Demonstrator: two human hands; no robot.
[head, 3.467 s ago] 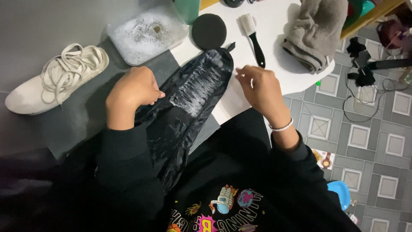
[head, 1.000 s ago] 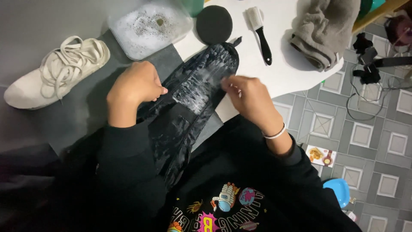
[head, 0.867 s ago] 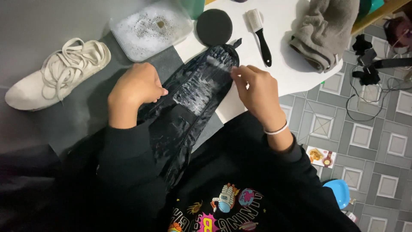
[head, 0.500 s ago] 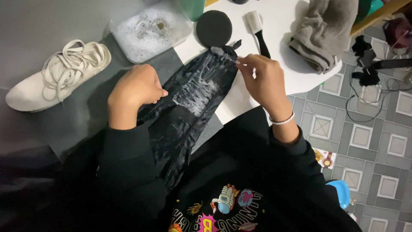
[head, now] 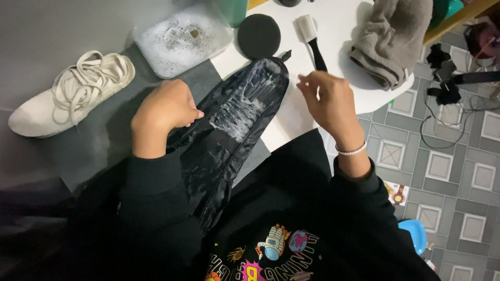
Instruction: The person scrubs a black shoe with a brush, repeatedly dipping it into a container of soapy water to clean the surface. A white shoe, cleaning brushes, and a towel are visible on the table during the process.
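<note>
A long black glossy plastic apron (head: pixel 229 130), streaked with white soap foam near its far end, lies stretched from the person's lap up onto the edge of the round white table (head: pixel 344 31). The left hand (head: pixel 165 106) is curled into a fist that presses on the apron's left edge and pins it down. The right hand (head: pixel 330 101) hovers just right of the apron's foamy end, fingers bent together as if pinching something small; what it holds cannot be told. Just beyond it lies a black-handled brush with white bristles (head: pixel 311 36), beside a round black sponge pad (head: pixel 259 35). A clear tray of soapy water (head: pixel 182 39) sits further left, then a white laced sneaker (head: pixel 70 93). A crumpled grey towel (head: pixel 390 39) rests at the table's right.
</note>
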